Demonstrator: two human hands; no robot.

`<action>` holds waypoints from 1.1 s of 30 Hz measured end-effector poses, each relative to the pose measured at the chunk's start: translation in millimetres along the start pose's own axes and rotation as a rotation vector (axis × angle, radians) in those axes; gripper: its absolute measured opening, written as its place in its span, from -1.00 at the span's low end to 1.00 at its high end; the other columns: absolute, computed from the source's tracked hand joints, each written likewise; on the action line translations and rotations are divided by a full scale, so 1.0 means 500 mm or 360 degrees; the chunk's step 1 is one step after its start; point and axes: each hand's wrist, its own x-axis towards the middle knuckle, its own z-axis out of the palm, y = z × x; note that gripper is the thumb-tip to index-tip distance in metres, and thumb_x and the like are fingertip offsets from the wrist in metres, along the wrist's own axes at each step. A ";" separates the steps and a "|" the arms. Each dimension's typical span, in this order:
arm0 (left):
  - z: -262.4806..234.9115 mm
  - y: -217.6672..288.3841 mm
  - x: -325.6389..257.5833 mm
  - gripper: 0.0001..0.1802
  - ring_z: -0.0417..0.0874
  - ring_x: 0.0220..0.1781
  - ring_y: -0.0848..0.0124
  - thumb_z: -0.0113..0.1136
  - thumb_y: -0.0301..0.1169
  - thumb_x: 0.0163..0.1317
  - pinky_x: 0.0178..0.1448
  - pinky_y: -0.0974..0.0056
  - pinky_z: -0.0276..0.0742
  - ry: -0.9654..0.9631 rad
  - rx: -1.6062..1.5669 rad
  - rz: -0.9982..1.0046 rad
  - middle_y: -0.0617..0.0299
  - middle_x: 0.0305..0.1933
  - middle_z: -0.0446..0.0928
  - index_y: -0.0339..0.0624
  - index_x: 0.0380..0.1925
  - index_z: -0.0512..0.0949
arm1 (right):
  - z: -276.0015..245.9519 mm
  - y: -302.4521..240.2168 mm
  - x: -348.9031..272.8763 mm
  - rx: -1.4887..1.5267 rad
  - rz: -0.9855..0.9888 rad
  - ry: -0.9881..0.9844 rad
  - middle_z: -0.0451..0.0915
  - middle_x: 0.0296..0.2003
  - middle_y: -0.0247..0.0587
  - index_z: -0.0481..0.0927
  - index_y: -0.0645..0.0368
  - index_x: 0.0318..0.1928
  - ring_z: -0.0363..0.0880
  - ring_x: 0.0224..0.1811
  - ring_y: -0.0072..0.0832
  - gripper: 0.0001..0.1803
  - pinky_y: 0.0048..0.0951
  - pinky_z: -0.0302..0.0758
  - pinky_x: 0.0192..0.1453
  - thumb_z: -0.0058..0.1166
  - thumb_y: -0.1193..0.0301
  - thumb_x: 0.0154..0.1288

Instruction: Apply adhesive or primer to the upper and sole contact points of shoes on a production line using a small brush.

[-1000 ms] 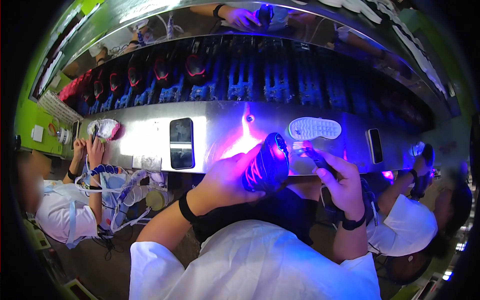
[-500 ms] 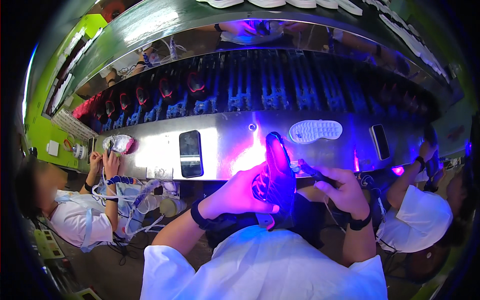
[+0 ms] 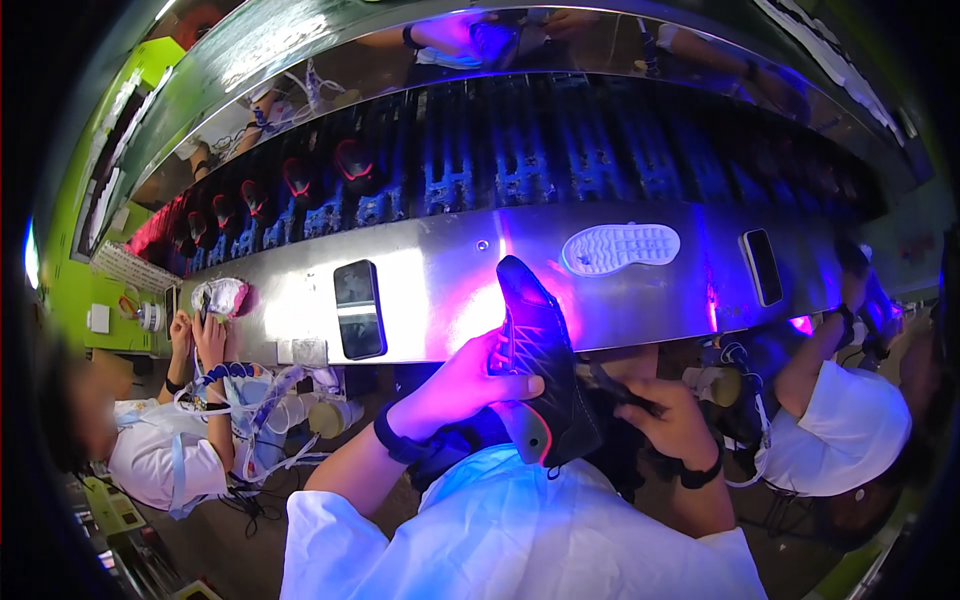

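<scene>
My left hand [image 3: 462, 385] is closed around the side of a black shoe upper [image 3: 550, 350] with pale laces and a red-edged heel. The shoe is held upright over my lap, its toe toward the bench. To its right, my right hand [image 3: 668, 424] grips a dark-handled tool [image 3: 622, 388], brush-like in outline. Its working end is dark against the background and hard to make out. The tool is near the shoe's right side; whether they touch I cannot tell. A white sole [image 3: 621, 249] lies on the metal bench [image 3: 430, 260] beyond the shoe.
A phone [image 3: 359, 310] lies left on the bench, another phone [image 3: 762, 267] right. Behind runs a dark slatted conveyor [image 3: 520, 150] carrying several red-edged black shoes [image 3: 355, 163]. Co-workers sit at left [image 3: 165, 445] and right [image 3: 838, 430]; tubes hang near the left one.
The shoe has turned and come down toward me, showing more of its outer side and heel. My right hand has drawn lower, taking the tool down and away from the upper edge.
</scene>
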 end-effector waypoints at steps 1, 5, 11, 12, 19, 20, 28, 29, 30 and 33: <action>-0.004 -0.005 0.003 -0.26 0.64 0.19 0.43 0.45 -0.37 0.24 0.33 0.27 0.54 0.0005 0.0012 0.0032 0.18 0.20 0.61 -0.32 0.38 0.36 | -0.004 -0.002 -0.003 -0.0002 0.0008 -0.0004 0.75 0.04 -0.03 0.66 0.23 0.22 0.72 0.10 -0.34 -0.56 -0.35 0.53 0.24 0.31 0.55 0.32; 0.007 0.000 -0.002 -0.31 0.64 0.18 0.44 0.41 -0.39 0.26 0.32 0.28 0.55 0.0037 0.0038 0.0085 0.19 0.18 0.61 -0.31 0.36 0.39 | 0.001 -0.030 0.037 -0.0059 0.0044 0.0078 0.76 0.03 -0.03 0.66 0.25 0.21 0.73 0.06 -0.38 -0.56 -0.37 0.54 0.22 0.31 0.55 0.31; -0.008 -0.009 -0.043 -0.23 0.64 0.24 0.37 0.47 -0.37 0.26 0.36 0.17 0.55 0.0069 -0.0074 0.0256 0.14 0.23 0.59 -0.32 0.39 0.31 | 0.026 -0.046 0.055 -0.0012 -0.0143 0.0047 0.77 0.04 -0.08 0.63 0.24 0.25 0.73 0.10 -0.38 -0.53 -0.36 0.54 0.25 0.30 0.54 0.32; -0.018 -0.011 -0.050 -0.23 0.64 0.23 0.36 0.47 -0.38 0.26 0.36 0.17 0.55 0.0085 0.0037 0.0275 0.13 0.23 0.59 -0.33 0.39 0.31 | 0.026 -0.056 0.047 -0.0017 -0.0144 0.0032 0.77 0.04 -0.08 0.63 0.24 0.25 0.73 0.10 -0.38 -0.53 -0.36 0.54 0.25 0.30 0.54 0.32; -0.015 -0.020 -0.073 -0.24 0.68 0.18 0.36 0.48 -0.38 0.24 0.29 0.18 0.62 0.0127 0.0060 0.0342 0.10 0.19 0.60 -0.36 0.36 0.31 | -0.008 -0.082 0.002 -0.0119 -0.0082 -0.0267 0.77 0.04 -0.07 0.64 0.25 0.23 0.74 0.10 -0.32 -0.55 -0.33 0.55 0.27 0.29 0.53 0.33; -0.016 -0.021 -0.073 -0.21 0.66 0.21 0.35 0.46 -0.39 0.24 0.33 0.17 0.58 0.0121 0.0095 0.0309 0.10 0.21 0.59 -0.35 0.39 0.28 | -0.013 -0.077 -0.004 -0.0197 -0.0131 -0.0249 0.77 -0.03 -0.08 0.65 0.25 0.23 0.74 -0.01 -0.35 -0.54 -0.35 0.57 0.17 0.30 0.55 0.30; -0.008 -0.037 -0.048 -0.29 0.70 0.15 0.37 0.48 -0.38 0.23 0.27 0.18 0.63 0.0214 0.0242 0.0349 0.10 0.13 0.65 -0.37 0.31 0.38 | -0.028 -0.090 -0.039 -0.0513 -0.0080 -0.0199 0.76 -0.04 0.00 0.66 0.23 0.19 0.76 -0.07 -0.20 -0.57 -0.33 0.59 0.07 0.31 0.49 0.31; -0.004 -0.036 -0.047 -0.29 0.70 0.15 0.37 0.48 -0.38 0.23 0.27 0.18 0.63 0.0206 0.0243 0.0341 0.10 0.13 0.65 -0.37 0.31 0.38 | -0.026 -0.088 -0.037 -0.0485 -0.0054 -0.0174 0.76 -0.05 0.00 0.67 0.22 0.18 0.76 -0.07 -0.20 -0.58 -0.32 0.59 0.06 0.31 0.49 0.31; -0.001 -0.032 -0.049 -0.29 0.70 0.15 0.36 0.48 -0.38 0.24 0.27 0.18 0.63 0.0208 0.0196 0.0308 0.10 0.13 0.65 -0.38 0.31 0.37 | -0.022 -0.086 -0.034 -0.0457 -0.0029 -0.0151 0.76 -0.05 -0.01 0.67 0.20 0.18 0.76 -0.07 -0.20 -0.59 -0.32 0.59 0.05 0.30 0.49 0.32; 0.003 -0.039 -0.047 -0.30 0.70 0.15 0.36 0.47 -0.39 0.25 0.28 0.18 0.62 0.0249 0.0160 0.0269 0.10 0.13 0.65 -0.39 0.31 0.37 | -0.010 -0.065 -0.019 -0.0353 -0.0215 -0.0072 0.76 -0.07 -0.03 0.68 0.18 0.17 0.75 -0.10 -0.20 -0.58 -0.33 0.60 0.01 0.33 0.49 0.30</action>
